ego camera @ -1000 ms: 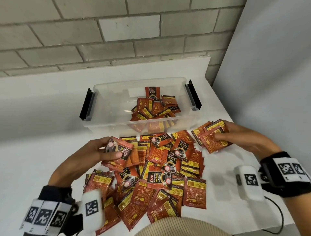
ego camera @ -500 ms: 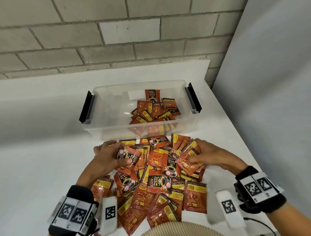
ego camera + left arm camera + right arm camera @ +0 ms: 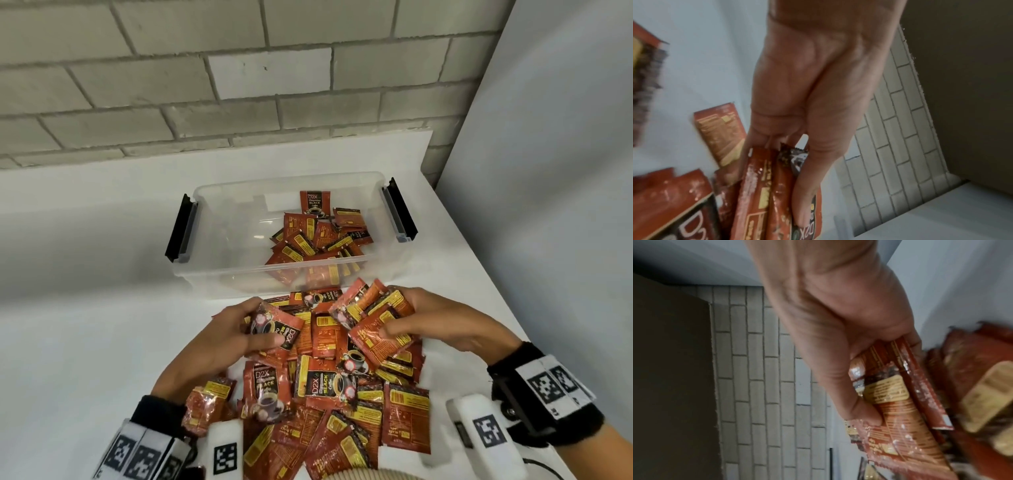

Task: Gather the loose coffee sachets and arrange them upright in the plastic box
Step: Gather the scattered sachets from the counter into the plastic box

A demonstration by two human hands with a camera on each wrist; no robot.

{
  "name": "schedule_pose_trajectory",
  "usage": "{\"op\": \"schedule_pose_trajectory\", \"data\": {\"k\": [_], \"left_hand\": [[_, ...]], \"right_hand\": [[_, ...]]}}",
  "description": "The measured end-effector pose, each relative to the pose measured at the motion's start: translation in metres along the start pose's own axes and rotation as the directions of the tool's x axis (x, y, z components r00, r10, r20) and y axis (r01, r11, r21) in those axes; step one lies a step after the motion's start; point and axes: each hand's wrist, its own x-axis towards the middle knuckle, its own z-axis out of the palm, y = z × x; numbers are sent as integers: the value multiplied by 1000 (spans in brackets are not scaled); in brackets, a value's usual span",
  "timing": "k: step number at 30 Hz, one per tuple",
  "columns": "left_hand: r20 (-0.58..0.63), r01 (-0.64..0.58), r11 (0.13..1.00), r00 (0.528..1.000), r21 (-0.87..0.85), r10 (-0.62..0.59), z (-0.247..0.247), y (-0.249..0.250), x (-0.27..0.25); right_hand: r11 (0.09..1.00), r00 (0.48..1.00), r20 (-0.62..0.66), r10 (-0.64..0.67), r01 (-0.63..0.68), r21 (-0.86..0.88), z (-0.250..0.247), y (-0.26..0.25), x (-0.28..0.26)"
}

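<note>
Both hands are clamping sachet bundles: the left hand (image 3: 219, 337) is pinching its left stack (image 3: 274, 330), the right hand (image 3: 442, 323) its right stack (image 3: 373, 318). Such slick packets are likely fanning loose and could be spilling short of the plastic box (image 3: 212, 274) at twelve o'clock.

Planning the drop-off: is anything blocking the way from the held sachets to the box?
Nothing visible does. The plastic box has no lid on, and only bare air lies between it and the sachets in the left hand and right hand.

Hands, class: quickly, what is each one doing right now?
Left hand: grips a small stack of red foil coffee sachets.
Right hand: grips a fanned bunch of red foil sachets.
</note>
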Motion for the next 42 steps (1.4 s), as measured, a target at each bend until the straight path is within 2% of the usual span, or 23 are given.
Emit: {"op": "schedule_pose_trajectory", "data": {"k": [3, 7, 9, 11, 14, 16, 20, 24, 29, 31, 34, 36, 39, 42], "left_hand": [[16, -66, 995, 998, -78, 67, -7, 29, -7], [-106, -168, 963, 983, -212, 148, -23, 74, -3], [-181, -197, 934, 972, -298, 148, -30, 91, 12], [-198, -161, 897, 977, -413, 84, -35, 103, 34], [-117, -26, 860, 992, -510, -40, -33, 117, 64], [-44, 55, 849, 995, -526, -92, -29, 122, 83], [-20, 146, 855, 984, -497, -179, -23, 118, 112], [21, 208, 900, 976, -383, -216, -17, 112, 123], [-18, 210, 968, 977, -138, -214, -19, 114, 119], [-57, 169, 985, 984, -30, -170, -21, 117, 109], [-131, 54, 993, 991, 103, -40, -23, 119, 88], [-140, -46, 986, 988, 158, 68, -23, 117, 68], [-83, -108, 956, 987, 272, 135, -20, 109, 36], [-2, -109, 919, 993, 378, 119, -7, 87, 15]], "right_hand": [[993, 997, -20, -78, 80, 87, -9, -22, -2], [962, 978, -86, -192, 205, 182, -26, -56, 9], [945, 966, -129, -225, 249, 213, -34, -74, 21], [936, 958, -173, -230, 267, 229, -39, -88, 38], [960, 957, -223, -183, 223, 170, -41, -101, 67], [978, 965, -215, -148, 175, 115, -40, -103, 83], [997, 981, -182, -67, 73, 28, -36, -99, 103], [1000, 977, -213, -26, 29, 7, -36, -91, 113], [988, 971, -223, -89, 58, -145, -37, -92, 104], [975, 966, -224, -130, 83, -205, -38, -90, 98], [948, 942, -280, -187, 99, -301, -39, -89, 76], [925, 918, -281, -280, 179, -336, -35, -85, 55], [910, 914, -220, -340, 260, -323, -24, -74, 23], [881, 940, -164, -299, 206, -425, -8, -53, 6]]}}
